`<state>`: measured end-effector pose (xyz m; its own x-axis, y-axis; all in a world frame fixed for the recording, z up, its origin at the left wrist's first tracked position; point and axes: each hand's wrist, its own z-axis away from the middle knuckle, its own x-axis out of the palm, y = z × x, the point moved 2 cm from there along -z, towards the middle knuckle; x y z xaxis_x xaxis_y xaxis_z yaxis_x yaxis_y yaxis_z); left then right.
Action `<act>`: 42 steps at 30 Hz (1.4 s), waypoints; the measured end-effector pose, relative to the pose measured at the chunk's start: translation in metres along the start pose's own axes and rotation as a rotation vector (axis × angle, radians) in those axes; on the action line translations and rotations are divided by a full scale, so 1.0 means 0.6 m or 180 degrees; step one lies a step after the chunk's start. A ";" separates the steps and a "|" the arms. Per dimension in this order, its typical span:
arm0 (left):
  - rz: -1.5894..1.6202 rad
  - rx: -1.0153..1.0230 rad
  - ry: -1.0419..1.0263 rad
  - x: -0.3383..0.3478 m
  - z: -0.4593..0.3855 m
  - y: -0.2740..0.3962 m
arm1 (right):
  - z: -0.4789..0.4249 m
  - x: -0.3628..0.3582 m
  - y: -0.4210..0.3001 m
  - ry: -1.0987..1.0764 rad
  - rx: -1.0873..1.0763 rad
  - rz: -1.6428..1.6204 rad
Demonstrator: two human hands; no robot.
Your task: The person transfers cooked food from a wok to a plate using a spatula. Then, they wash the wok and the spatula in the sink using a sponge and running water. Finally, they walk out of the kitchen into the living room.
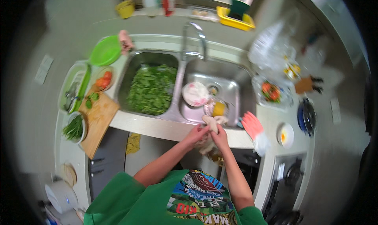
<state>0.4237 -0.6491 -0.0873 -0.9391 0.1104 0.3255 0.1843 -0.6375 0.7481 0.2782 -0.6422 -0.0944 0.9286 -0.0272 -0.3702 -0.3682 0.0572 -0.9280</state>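
Observation:
My left hand (197, 135) and my right hand (220, 137) both grip a pale, limp piece (210, 123) at the front edge of the right sink basin (233, 86). It looks like cloth or food; blur leaves this unsettled. More pale material hangs below my hands. Just beyond them in the basin lie a round yellow thing (218, 108) and a white bowl or dish with pink marks (195, 94). Leafy greens (152, 89) fill the left basin. Pink rubber gloves (252, 125) lie on the counter right of my right hand.
A wooden cutting board (100, 115) overhangs the counter at left, near a bowl of cut greens (76, 127) and a dish of tomatoes (104, 80). The faucet (202, 38) stands behind the basins. At right are bagged tomatoes (271, 92), a bowl with egg (286, 135) and a stove (285, 180).

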 end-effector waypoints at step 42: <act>-0.1338 0.3261 0.2064 0.106 0.027 0.110 | -0.108 0.008 -0.115 -0.2243 0.1128 -0.2818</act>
<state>0.3809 -0.6719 -0.0076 -0.8947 -0.4145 -0.1664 -0.2926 0.2625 0.9195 0.3051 -0.7108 -0.0350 0.7152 0.3530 0.6032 0.3458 0.5713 -0.7444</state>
